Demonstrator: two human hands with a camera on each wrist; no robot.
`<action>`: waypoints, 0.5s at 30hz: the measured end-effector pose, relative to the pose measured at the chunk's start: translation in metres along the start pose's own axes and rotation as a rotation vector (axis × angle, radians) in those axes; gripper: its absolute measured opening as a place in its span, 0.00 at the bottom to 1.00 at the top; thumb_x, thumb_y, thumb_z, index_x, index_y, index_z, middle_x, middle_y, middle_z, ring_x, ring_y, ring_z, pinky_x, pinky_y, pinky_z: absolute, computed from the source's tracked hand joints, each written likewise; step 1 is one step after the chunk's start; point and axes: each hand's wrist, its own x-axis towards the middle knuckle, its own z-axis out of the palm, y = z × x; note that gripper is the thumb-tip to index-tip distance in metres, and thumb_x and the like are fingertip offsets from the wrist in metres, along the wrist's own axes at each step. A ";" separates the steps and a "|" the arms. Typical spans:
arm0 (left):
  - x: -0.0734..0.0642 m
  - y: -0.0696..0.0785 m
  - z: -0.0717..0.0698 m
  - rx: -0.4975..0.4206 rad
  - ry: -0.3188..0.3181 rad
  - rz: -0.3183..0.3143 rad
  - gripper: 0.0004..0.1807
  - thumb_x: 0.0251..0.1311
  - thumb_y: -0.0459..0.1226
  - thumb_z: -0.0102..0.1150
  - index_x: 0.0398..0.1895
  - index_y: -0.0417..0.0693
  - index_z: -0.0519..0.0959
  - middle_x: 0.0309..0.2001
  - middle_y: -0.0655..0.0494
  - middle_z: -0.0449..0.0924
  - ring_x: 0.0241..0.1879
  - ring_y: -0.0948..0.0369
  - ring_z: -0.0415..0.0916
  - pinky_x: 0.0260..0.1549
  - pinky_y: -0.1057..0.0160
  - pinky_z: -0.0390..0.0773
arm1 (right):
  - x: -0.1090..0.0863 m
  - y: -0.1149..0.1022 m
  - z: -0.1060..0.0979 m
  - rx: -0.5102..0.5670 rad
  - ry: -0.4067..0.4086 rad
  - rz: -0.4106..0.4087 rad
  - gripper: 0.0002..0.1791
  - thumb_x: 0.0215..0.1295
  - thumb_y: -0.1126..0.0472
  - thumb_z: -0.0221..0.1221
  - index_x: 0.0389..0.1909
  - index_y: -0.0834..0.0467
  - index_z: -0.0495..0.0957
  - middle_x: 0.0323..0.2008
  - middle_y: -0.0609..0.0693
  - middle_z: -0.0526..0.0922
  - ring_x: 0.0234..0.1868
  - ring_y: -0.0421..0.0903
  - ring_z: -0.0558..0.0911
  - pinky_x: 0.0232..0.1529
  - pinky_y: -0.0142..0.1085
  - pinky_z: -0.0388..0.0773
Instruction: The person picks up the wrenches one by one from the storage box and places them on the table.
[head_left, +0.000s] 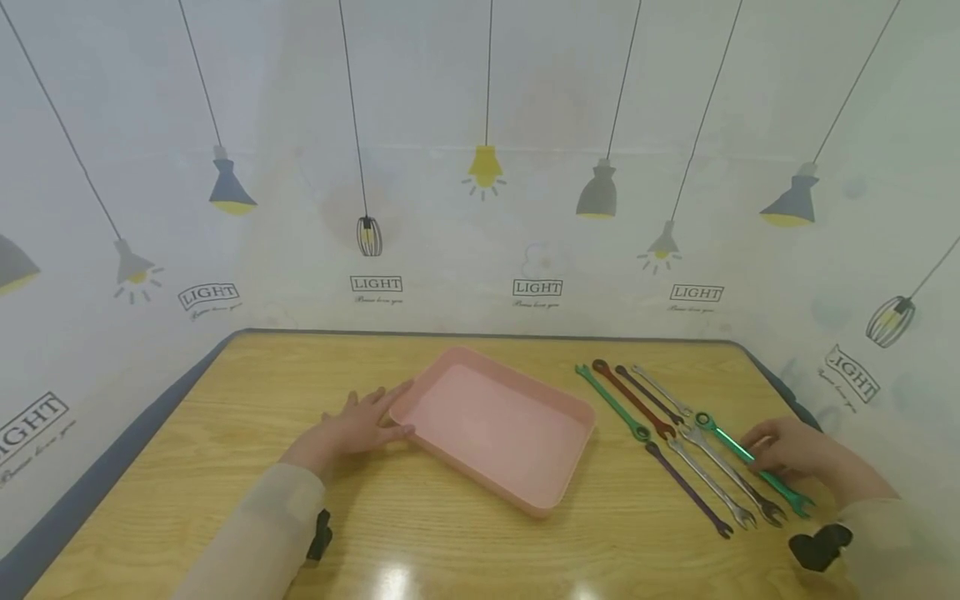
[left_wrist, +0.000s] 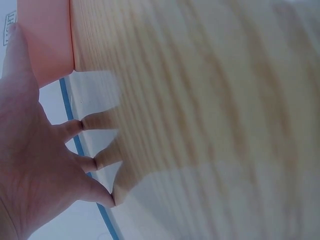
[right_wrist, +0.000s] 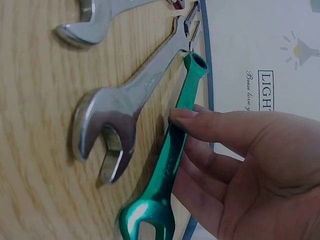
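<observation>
On the right of the head view, my right hand [head_left: 802, 454] pinches a shiny green combination wrench [head_left: 727, 439] by its shaft. The right wrist view shows the thumb on one side of that wrench [right_wrist: 172, 145] and the fingers on the other, its open end toward the camera. A silver wrench [head_left: 731, 471] lies just left of it. My left hand [head_left: 356, 429] is at the left corner of a shallow pink tray [head_left: 487, 479], thumb and a finger against its sides. In the left wrist view, the other fingers of this hand [left_wrist: 45, 160] are spread with their tips on the table.
Between tray and right hand lie more wrenches in two rows: a second green one [head_left: 609, 400], a red one [head_left: 637, 398], a purple one [head_left: 686, 487], another silver one [head_left: 708, 477] and smaller ones at the back. A lamp-printed curtain [head_left: 450, 242] surrounds the wooden table [head_left: 285, 533].
</observation>
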 end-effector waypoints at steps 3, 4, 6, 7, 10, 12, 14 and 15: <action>-0.001 0.001 0.000 0.001 0.002 0.000 0.46 0.62 0.69 0.43 0.78 0.70 0.40 0.76 0.37 0.43 0.68 0.25 0.33 0.51 0.16 0.35 | 0.001 -0.001 0.001 -0.026 0.018 0.000 0.22 0.58 0.66 0.66 0.50 0.74 0.75 0.42 0.62 0.82 0.40 0.54 0.83 0.39 0.49 0.83; -0.002 0.001 -0.001 0.001 0.001 0.001 0.46 0.62 0.69 0.43 0.78 0.70 0.40 0.76 0.37 0.43 0.68 0.25 0.33 0.51 0.16 0.35 | 0.002 -0.001 0.001 -0.030 0.020 -0.002 0.22 0.59 0.66 0.66 0.50 0.74 0.75 0.42 0.62 0.82 0.40 0.54 0.83 0.39 0.49 0.83; -0.003 0.001 -0.001 0.001 -0.001 0.002 0.46 0.62 0.69 0.43 0.79 0.70 0.40 0.76 0.37 0.42 0.68 0.25 0.33 0.51 0.16 0.35 | 0.002 -0.001 0.003 -0.034 0.034 0.003 0.21 0.58 0.65 0.66 0.49 0.74 0.75 0.40 0.60 0.82 0.39 0.53 0.83 0.38 0.49 0.83; -0.003 0.002 -0.001 0.000 -0.001 0.002 0.46 0.62 0.69 0.44 0.79 0.69 0.40 0.76 0.37 0.42 0.68 0.25 0.33 0.51 0.16 0.35 | 0.002 -0.002 0.004 -0.037 0.040 0.007 0.21 0.58 0.65 0.66 0.49 0.74 0.76 0.40 0.59 0.83 0.38 0.53 0.83 0.38 0.49 0.83; -0.005 0.002 -0.002 -0.002 -0.002 0.004 0.46 0.63 0.68 0.44 0.79 0.69 0.40 0.76 0.37 0.42 0.68 0.25 0.32 0.51 0.16 0.35 | 0.003 -0.003 0.006 -0.047 0.057 0.011 0.21 0.58 0.65 0.66 0.47 0.75 0.77 0.37 0.57 0.83 0.35 0.51 0.83 0.36 0.48 0.83; -0.005 0.002 -0.002 0.000 0.000 0.003 0.45 0.63 0.68 0.44 0.79 0.69 0.40 0.76 0.37 0.42 0.68 0.25 0.33 0.51 0.16 0.35 | 0.002 -0.004 0.007 -0.049 0.062 0.010 0.20 0.57 0.65 0.66 0.47 0.74 0.77 0.36 0.57 0.83 0.34 0.50 0.82 0.35 0.47 0.83; -0.005 0.001 -0.003 0.003 0.000 0.003 0.45 0.64 0.67 0.44 0.79 0.69 0.40 0.76 0.37 0.42 0.68 0.25 0.33 0.51 0.16 0.35 | 0.002 -0.005 0.008 -0.051 0.058 -0.005 0.20 0.57 0.65 0.66 0.47 0.74 0.78 0.37 0.58 0.83 0.34 0.50 0.82 0.34 0.48 0.83; -0.005 0.001 -0.003 0.003 0.001 0.002 0.45 0.64 0.67 0.44 0.79 0.70 0.40 0.76 0.37 0.42 0.68 0.25 0.33 0.52 0.17 0.35 | 0.002 -0.006 0.008 -0.052 0.056 -0.013 0.19 0.57 0.66 0.66 0.47 0.74 0.78 0.37 0.59 0.83 0.34 0.51 0.82 0.34 0.48 0.83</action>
